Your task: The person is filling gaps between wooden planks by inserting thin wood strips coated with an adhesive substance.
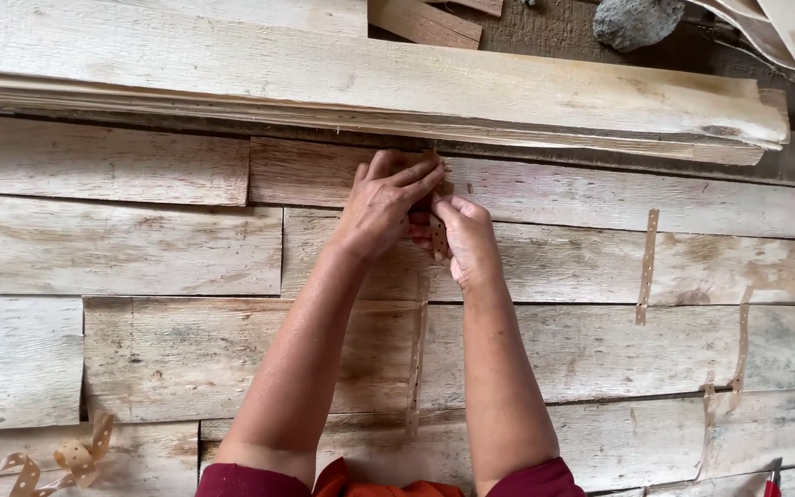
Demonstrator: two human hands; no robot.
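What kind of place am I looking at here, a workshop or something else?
Most likely a wood veneer workshop. Thin veneer sheets lie edge to edge on the work surface, joined by strips of perforated tape; a stack of sheets sits beyond. Both hands, left hand and right hand, press tape down.

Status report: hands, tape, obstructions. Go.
Left hand and right hand both pressing perforated tape strip onto veneer sheets. Grip unclear. Nothing obstructing.
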